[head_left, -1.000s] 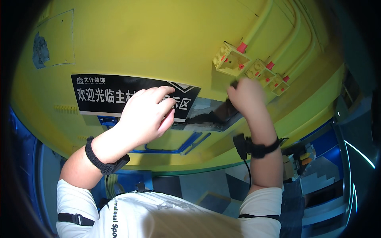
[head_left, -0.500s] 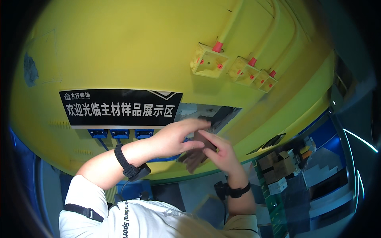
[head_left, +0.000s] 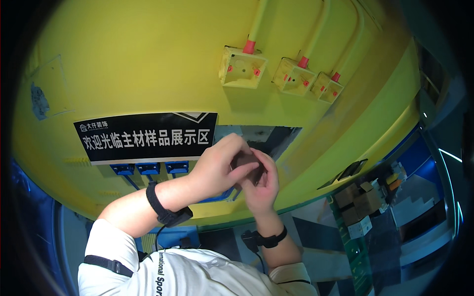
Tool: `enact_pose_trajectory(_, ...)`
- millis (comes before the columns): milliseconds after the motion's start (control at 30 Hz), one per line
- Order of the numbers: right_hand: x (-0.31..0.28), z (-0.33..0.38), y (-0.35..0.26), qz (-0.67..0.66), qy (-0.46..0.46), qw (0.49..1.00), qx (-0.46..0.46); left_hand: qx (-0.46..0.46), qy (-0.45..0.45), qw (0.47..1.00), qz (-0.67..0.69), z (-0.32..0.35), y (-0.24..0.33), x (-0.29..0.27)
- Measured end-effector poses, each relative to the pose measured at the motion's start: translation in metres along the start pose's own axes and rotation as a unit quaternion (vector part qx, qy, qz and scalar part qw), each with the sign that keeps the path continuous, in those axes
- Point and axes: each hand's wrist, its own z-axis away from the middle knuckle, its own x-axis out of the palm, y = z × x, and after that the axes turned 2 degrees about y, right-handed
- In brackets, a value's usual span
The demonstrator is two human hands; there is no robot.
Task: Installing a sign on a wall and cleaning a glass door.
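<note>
— Between your two hands, low on the yellow wall (head_left: 148, 64): what have you got?

— A small dark object (head_left: 249, 165), brownish, kind unclear. Your left hand (head_left: 217, 170) curls over its top and left side, fingers (head_left: 242, 172) wrapped across it. Your right hand (head_left: 261, 185) cups it from below and the right, palm turned up. Both hands are closed around the piece and pressed against each other.

— What sits behind them?

— A rectangular opening (head_left: 269, 138) in the wall, dark grey inside, just above your knuckles. Left of your left hand hangs a black sign (head_left: 145, 137) with white lettering; under it, three blue boxes (head_left: 148, 168) in a row, near your left wrist.

— Further up?

— Well above both hands, three yellow junction boxes (head_left: 281, 74) with red fittings, fed by yellow conduits (head_left: 256, 19) from above. A black band circles each wrist. Right of your right hand, lower down, cardboard boxes (head_left: 358, 204) stand on a green rack.
</note>
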Motion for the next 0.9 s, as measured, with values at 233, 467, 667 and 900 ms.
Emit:
enact_pose_trajectory(233,0.021,-0.055,-0.008,0.216,0.101,0.961,-0.14,-0.037,0.064,0.996,0.047,0.015,0.014,-0.025)
enact_pose_trajectory(467,0.036,-0.18,-0.005,0.203,0.239,0.937,-0.15,-0.013,0.011,0.989,-0.15,0.054,0.023,-0.096)
enact_pose_trajectory(667,0.088,-0.206,0.006,0.32,0.273,0.891,-0.173,-0.052,0.067,0.97,-0.228,0.1,0.021,-0.158)
enact_pose_trajectory(900,0.104,-0.201,-0.004,0.334,0.184,0.903,-0.199,-0.09,0.09,0.967,-0.222,0.119,0.02,-0.192)
